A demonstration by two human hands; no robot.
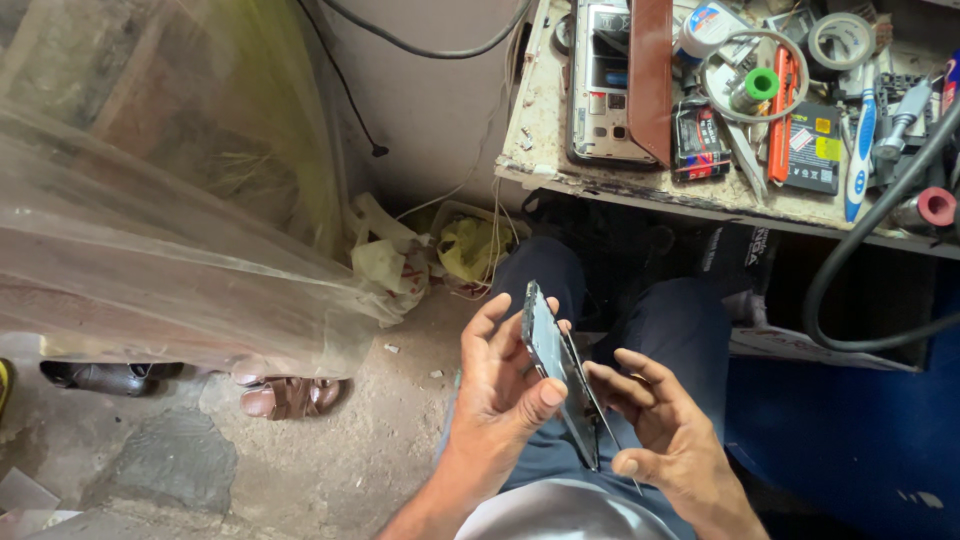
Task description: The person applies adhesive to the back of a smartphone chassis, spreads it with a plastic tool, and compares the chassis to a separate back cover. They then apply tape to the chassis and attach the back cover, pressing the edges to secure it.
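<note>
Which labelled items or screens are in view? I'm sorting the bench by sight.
Phone battery: bench top, flat black rectangle, yellow and white label.
Second battery: beside the opened phone, black, red-and-white label.
Phone panel: held edge-on between left hand and right hand, thin, dark.

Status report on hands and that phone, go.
Left hand grips the phone edge-up over the lap. Right hand fingers at its screen panel, lifted slightly from the body. Nothing between hands; cluttered workbench ahead.
</note>
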